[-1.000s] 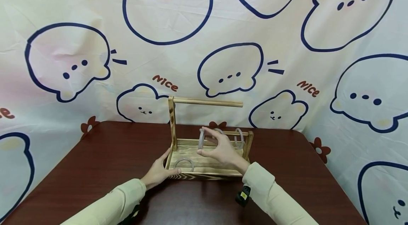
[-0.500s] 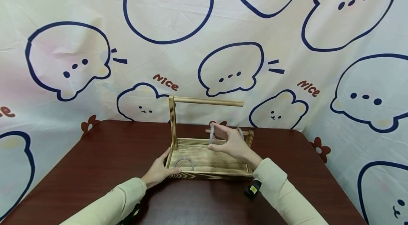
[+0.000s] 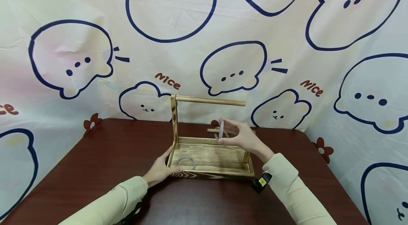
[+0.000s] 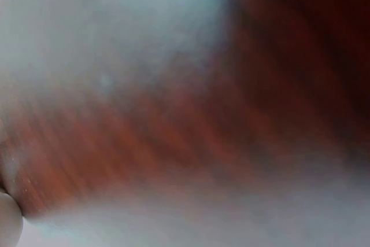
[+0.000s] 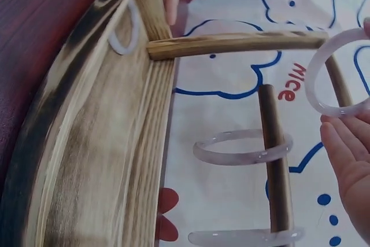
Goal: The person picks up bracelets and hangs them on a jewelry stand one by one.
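A wooden stand has a tray base [image 3: 207, 154], a long upper bar [image 3: 210, 100] and a shorter lower bar [image 5: 272, 166]. My left hand [image 3: 159, 170] grips the tray's left end, thumb on the front rim. Between the thumb and fingertips of my right hand [image 3: 245, 137] a pale translucent bangle [image 3: 221, 129] is pinched upright, close to the lower bar's free end. The right wrist view shows that bangle [image 5: 315, 79] off to the side of the bar tip. One bangle [image 5: 237, 157] hangs on the lower bar, with another bangle [image 5: 225, 238] behind it.
One more bangle [image 3: 186, 157] leans inside the tray's front left corner. The stand sits on a dark red-brown table [image 3: 127, 154], backed by a cartoon-printed cloth [image 3: 185, 62]. Mostly blurred table surface [image 4: 115, 148] fills the left wrist view.
My right hand has moved right with the pinched bangle, from over the middle of the tray to the lower bar's free end. The left hand keeps its grip on the tray.
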`<state>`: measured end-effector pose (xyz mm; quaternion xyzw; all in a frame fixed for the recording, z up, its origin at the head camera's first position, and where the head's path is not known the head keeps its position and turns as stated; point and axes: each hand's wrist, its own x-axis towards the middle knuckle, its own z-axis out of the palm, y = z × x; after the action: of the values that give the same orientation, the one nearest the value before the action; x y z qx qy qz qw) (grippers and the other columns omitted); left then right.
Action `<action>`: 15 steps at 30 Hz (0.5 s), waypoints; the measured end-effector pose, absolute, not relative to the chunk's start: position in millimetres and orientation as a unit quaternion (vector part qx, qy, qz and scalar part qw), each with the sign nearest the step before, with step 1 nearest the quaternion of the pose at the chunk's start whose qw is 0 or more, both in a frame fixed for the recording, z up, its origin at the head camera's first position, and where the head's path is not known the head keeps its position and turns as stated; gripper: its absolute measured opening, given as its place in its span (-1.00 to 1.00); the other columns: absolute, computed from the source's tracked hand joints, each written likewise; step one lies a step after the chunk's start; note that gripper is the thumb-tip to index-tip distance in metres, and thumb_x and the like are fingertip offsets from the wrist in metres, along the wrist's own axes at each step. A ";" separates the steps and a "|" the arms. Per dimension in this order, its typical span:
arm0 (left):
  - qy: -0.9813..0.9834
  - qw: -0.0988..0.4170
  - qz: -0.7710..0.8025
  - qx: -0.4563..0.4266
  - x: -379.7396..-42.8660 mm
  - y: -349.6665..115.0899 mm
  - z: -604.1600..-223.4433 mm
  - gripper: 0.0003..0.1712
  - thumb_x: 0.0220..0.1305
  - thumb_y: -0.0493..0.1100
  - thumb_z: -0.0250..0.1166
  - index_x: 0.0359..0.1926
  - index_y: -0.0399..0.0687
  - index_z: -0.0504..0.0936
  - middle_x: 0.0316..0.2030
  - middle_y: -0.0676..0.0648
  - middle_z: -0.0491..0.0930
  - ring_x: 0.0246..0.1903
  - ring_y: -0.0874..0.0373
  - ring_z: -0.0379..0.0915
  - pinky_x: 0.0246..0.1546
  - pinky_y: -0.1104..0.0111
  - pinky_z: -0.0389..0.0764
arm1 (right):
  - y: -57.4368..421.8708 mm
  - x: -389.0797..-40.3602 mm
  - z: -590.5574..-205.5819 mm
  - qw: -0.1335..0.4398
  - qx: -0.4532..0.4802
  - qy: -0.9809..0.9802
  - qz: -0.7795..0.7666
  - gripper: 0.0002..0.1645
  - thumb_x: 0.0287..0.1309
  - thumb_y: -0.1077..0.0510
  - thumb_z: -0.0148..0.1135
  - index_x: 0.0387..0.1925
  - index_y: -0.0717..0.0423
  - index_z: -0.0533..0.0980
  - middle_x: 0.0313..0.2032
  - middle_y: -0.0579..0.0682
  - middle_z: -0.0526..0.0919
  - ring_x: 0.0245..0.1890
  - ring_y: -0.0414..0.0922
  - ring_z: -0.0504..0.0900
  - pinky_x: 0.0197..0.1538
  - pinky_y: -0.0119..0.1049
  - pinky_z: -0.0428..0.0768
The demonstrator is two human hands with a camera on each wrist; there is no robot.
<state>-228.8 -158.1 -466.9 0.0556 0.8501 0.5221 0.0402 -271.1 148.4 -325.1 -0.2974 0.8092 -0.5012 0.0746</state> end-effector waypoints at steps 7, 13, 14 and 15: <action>0.848 0.039 0.526 0.057 -228.6 -156.6 -468.6 0.18 -0.06 0.00 0.45 0.44 -0.03 -0.13 0.40 -0.25 -0.11 0.38 -0.14 -0.26 0.25 -0.09 0.08 | 158.5 -274.8 -318.1 0.076 -0.277 0.793 -0.538 -0.01 -0.13 -0.02 0.43 0.34 -0.05 0.18 0.28 -0.01 0.33 0.23 -0.04 0.36 0.21 -0.01 0.32; 0.854 0.035 0.516 0.054 -230.6 -156.7 -467.7 0.19 -0.07 0.02 0.45 0.44 -0.01 -0.13 0.40 -0.26 -0.10 0.38 -0.16 -0.23 0.24 -0.09 0.10 | 172.0 -279.8 -309.5 0.051 -0.282 0.800 -0.527 -0.08 -0.07 0.03 0.40 0.33 0.02 0.20 0.28 0.07 0.30 0.24 0.02 0.35 0.24 -0.06 0.30; 0.855 0.035 0.515 0.054 -230.8 -156.5 -467.4 0.19 -0.07 0.02 0.45 0.44 -0.01 -0.13 0.40 -0.26 -0.10 0.37 -0.16 -0.23 0.24 -0.09 0.11 | 174.7 -280.4 -308.6 0.051 -0.278 0.804 -0.524 -0.08 -0.07 0.03 0.40 0.33 0.02 0.20 0.29 0.08 0.30 0.24 0.03 0.35 0.24 -0.06 0.30; 0.855 0.036 0.514 0.053 -231.0 -156.3 -467.3 0.19 -0.07 0.02 0.45 0.44 -0.01 -0.13 0.40 -0.26 -0.10 0.37 -0.16 -0.23 0.24 -0.09 0.11 | 177.6 -281.1 -308.2 0.053 -0.272 0.807 -0.522 -0.08 -0.07 0.03 0.40 0.33 0.02 0.20 0.29 0.08 0.30 0.24 0.03 0.35 0.24 -0.07 0.30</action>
<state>-231.0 -156.3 -467.3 0.0530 0.8554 0.5140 0.0362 -281.1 177.6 -308.2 -0.2721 0.8067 -0.5219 0.0530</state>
